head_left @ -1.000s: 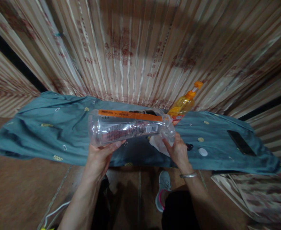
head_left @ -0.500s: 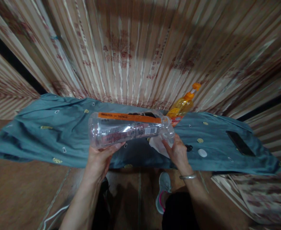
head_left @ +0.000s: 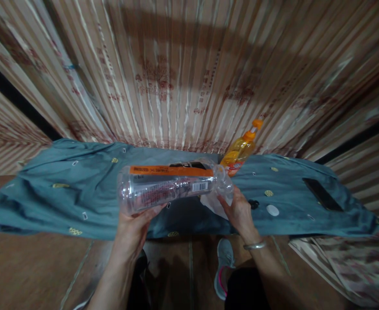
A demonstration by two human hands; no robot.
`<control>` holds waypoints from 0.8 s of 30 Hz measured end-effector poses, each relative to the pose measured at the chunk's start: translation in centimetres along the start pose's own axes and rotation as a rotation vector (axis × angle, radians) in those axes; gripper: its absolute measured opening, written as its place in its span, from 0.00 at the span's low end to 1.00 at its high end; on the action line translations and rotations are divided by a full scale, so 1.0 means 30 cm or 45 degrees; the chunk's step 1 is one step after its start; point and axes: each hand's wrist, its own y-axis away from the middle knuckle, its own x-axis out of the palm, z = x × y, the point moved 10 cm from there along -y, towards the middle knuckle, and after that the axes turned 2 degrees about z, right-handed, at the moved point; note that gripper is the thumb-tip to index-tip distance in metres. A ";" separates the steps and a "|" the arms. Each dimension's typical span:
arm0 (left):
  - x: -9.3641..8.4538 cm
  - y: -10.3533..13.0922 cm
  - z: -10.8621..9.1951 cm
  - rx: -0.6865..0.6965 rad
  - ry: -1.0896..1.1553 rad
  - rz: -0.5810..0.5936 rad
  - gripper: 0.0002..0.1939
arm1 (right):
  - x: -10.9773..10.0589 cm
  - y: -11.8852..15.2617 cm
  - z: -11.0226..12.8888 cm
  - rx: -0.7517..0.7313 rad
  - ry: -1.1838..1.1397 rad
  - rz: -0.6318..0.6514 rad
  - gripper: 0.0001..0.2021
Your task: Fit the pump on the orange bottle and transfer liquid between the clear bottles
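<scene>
A large clear plastic bottle with an orange and black label lies sideways in front of me, its neck to the right. My left hand is wrapped round its underside near the base. My right hand is closed on a small clear plastic piece at the bottle's neck; its exact shape is hard to make out. Below that piece, a whitish sheet shows beside my right fingers. An orange pump bottle stands just behind the neck.
A teal patterned cloth covers the long surface. On its right side lie a white disc, a small black object and a dark phone. Striped curtains hang behind.
The view has shifted, so the cloth and pump bottle appear lower. Both hands keep their hold, and the clear piece sits slightly closer over the bottle's neck.
</scene>
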 end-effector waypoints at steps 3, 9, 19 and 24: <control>-0.003 0.002 -0.002 0.002 0.008 -0.022 0.32 | 0.003 0.001 -0.004 0.007 -0.005 -0.008 0.40; -0.042 -0.002 0.022 -0.029 -0.036 -0.031 0.42 | 0.007 0.001 -0.003 -0.009 -0.035 -0.024 0.38; -0.028 -0.002 0.013 -0.020 -0.034 -0.037 0.42 | 0.004 -0.001 0.007 -0.025 -0.057 -0.049 0.37; -0.020 0.014 0.000 0.022 -0.020 -0.063 0.44 | 0.001 0.003 0.010 -0.044 -0.056 -0.064 0.36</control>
